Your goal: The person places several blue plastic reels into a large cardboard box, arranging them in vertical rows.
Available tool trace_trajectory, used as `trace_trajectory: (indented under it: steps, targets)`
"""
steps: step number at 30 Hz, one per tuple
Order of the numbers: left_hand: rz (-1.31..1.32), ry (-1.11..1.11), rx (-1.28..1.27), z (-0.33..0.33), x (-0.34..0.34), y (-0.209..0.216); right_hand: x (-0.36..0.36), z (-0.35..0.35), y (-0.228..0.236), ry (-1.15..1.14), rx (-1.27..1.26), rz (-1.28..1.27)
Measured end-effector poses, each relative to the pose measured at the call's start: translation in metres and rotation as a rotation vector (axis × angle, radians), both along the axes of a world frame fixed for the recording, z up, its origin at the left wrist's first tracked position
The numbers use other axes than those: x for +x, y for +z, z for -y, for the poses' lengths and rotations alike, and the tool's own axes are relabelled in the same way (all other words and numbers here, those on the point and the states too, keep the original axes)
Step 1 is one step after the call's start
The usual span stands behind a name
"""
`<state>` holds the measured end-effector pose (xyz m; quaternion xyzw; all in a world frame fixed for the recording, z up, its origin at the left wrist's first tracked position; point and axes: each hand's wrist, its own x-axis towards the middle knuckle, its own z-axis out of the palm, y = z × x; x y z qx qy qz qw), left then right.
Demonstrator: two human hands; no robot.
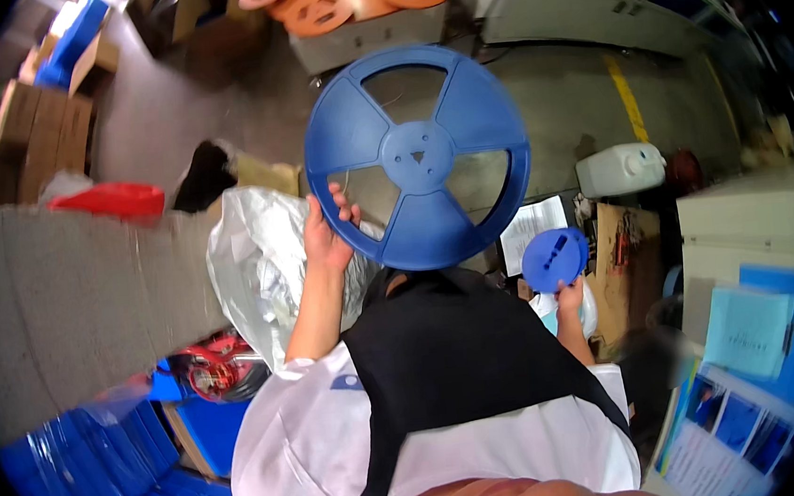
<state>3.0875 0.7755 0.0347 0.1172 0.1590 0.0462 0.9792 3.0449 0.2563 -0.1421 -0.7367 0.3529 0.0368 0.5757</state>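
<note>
Evidently both hands were occupied. The left hand (326, 240) gripped the large blue reel (417, 155) by its lower left rim, thumb toward the outer edge and the other fingertips showing through one of the openings. That reel was held up in front of the body, its face turned to the camera, with three wide cut-outs around a round hub pierced by small holes. Lower and to the right, the right hand (569, 295) was closed on the edge of the small blue disc (550, 262), which had a dark slot across its middle; the two round pieces were apart.

Behind the left forearm sat a crumpled translucent plastic bag (251, 251). Just beyond the small disc lay a sheet of printed paper (527, 225), and to the right of it stood a brown board (632, 260), seen near a white jug (619, 170). Farther off, orange reels (318, 15) rested above a grey cabinet (374, 42), and a yellow stripe (627, 100) ran along the floor (553, 93). At the left were cardboard boxes (43, 137) and a red item (124, 199) whose kind could not be told. The person wore a black apron (454, 361) over a white shirt (291, 437).
</note>
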Motion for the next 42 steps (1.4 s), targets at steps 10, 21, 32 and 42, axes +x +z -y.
trace_trajectory:
  steps: [10,21,32,42]
  targets:
    - [-0.009,0.422,0.002,-0.054,0.068,-0.003,0.262,-0.114,-0.021,0.450,-0.029,-0.072]
    - [-0.085,0.614,0.027,-0.217,0.177,-0.019,0.482,-0.317,-0.027,0.681,0.073,0.007]
    - [0.021,0.810,0.025,-0.380,0.268,0.016,0.624,-0.607,0.015,0.931,0.362,0.036]
    - [-1.045,-0.014,1.540,-0.492,0.425,0.058,0.740,-0.850,0.002,1.132,0.421,-0.141]
